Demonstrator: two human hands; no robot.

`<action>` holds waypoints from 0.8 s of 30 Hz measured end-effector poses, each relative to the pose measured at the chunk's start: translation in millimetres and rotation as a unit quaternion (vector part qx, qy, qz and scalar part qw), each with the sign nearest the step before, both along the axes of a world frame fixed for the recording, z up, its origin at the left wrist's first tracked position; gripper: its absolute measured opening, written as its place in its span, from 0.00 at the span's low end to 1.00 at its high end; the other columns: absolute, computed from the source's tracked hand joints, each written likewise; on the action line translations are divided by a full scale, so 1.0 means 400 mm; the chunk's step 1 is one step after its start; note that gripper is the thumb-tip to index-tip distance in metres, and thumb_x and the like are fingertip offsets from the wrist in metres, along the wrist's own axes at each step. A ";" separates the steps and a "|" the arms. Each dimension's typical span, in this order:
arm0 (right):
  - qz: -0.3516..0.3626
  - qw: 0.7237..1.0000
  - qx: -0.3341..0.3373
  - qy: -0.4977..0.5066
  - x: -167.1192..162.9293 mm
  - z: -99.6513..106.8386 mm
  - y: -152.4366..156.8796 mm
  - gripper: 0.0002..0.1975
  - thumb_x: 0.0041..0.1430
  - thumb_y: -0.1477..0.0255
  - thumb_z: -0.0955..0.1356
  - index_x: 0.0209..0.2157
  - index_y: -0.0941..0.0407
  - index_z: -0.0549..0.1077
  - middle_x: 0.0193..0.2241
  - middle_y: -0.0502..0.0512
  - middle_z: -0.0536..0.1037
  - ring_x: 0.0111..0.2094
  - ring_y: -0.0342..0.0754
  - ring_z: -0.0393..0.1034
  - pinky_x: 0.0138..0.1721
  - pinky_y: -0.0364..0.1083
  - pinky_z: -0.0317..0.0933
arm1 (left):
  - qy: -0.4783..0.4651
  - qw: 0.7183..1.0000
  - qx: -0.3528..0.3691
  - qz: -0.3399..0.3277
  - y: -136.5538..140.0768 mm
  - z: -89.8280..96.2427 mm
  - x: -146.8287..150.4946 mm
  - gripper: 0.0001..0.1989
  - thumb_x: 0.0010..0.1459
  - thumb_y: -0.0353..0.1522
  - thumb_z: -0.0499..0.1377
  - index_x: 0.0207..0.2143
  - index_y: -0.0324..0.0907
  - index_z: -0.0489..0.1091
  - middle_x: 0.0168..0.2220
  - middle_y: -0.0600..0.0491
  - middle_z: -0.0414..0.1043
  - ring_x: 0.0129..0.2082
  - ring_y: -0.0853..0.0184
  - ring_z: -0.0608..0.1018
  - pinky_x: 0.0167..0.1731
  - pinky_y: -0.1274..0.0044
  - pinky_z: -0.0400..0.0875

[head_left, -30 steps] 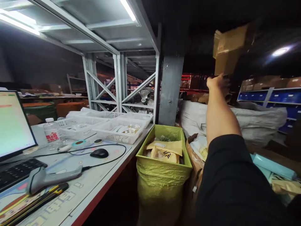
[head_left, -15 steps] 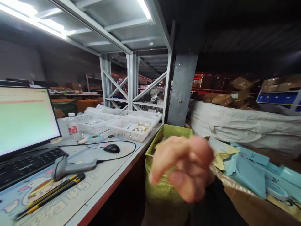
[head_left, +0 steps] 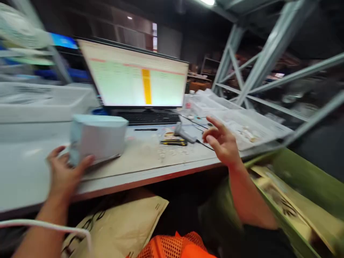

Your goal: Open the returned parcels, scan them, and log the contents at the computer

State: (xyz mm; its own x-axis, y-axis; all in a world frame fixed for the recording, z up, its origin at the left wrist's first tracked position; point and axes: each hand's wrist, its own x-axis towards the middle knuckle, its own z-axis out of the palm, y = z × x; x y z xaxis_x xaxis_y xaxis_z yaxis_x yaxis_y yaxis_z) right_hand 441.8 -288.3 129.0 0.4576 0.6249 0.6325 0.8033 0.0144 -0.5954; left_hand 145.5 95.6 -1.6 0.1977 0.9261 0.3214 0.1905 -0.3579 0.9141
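Note:
My left hand [head_left: 66, 172] grips the lower edge of a pale blue and whitish block-like package [head_left: 103, 138], thumb in front and fingers at its left side. The package is held at the front left of the desk; motion blur hides its details. Over the right part of the desk, my right hand [head_left: 221, 141] is raised with fingers apart and nothing in it. Just left of that hand lies a grey barcode scanner [head_left: 185, 133] with its cable. A black and yellow utility knife [head_left: 174, 142] rests in front of the scanner.
A monitor [head_left: 137, 77] stands behind a black keyboard [head_left: 150, 117]. White baskets [head_left: 239, 120] holding small items are at the right, beside a bottle [head_left: 190, 100]. A white bin [head_left: 45, 111] is at left. A green sack [head_left: 303, 172] with packages stands right; a yellowish mailer [head_left: 120, 225] lies below the desk.
The view has swung left from the green sack to the desk and monitor. My left hand with the pale blue package has come into view. The hand seen earlier over the sack was blurred.

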 end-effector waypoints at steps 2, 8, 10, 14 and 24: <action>-0.116 0.985 -0.127 -0.012 0.130 -0.068 0.133 0.29 0.67 0.67 0.66 0.67 0.60 0.70 0.48 0.63 0.81 0.49 0.57 0.77 0.57 0.56 0.71 | -0.068 0.997 -0.008 0.024 0.010 -0.027 -0.076 0.57 0.38 0.60 0.77 0.64 0.50 0.58 0.45 0.55 0.71 0.37 0.62 0.77 0.42 0.62 0.77; -0.192 0.905 -0.373 -0.071 0.310 -0.238 0.336 0.37 0.70 0.60 0.67 0.70 0.72 0.65 0.64 0.79 0.70 0.67 0.71 0.64 0.68 0.63 0.60 | -0.174 0.983 0.053 0.026 0.000 -0.018 -0.040 0.53 0.40 0.54 0.77 0.61 0.44 0.59 0.43 0.53 0.69 0.39 0.62 0.78 0.41 0.69 0.75; -0.184 0.893 -0.403 -0.073 0.303 -0.255 0.361 0.38 0.70 0.60 0.67 0.71 0.72 0.64 0.61 0.80 0.73 0.63 0.72 0.69 0.64 0.64 0.64 | -0.196 0.979 0.055 0.016 -0.024 0.000 -0.018 0.50 0.42 0.51 0.77 0.61 0.45 0.59 0.45 0.51 0.69 0.42 0.60 0.79 0.42 0.70 0.76; -0.184 0.879 -0.433 -0.079 0.264 -0.250 0.408 0.30 0.70 0.65 0.67 0.66 0.70 0.69 0.53 0.78 0.78 0.56 0.68 0.75 0.59 0.60 0.68 | -0.161 0.985 0.043 -0.032 -0.086 0.034 0.030 0.46 0.46 0.47 0.75 0.62 0.46 0.60 0.51 0.47 0.71 0.47 0.59 0.79 0.44 0.70 0.76; -0.011 0.912 -0.397 -0.098 0.118 -0.133 0.295 0.24 0.69 0.50 0.67 0.50 0.55 0.80 0.38 0.62 0.82 0.37 0.57 0.76 0.40 0.50 0.68 | -0.002 0.999 0.044 -0.006 -0.108 0.095 0.138 0.29 0.61 0.50 0.66 0.56 0.42 0.69 0.57 0.41 0.73 0.53 0.53 0.77 0.54 0.63 0.72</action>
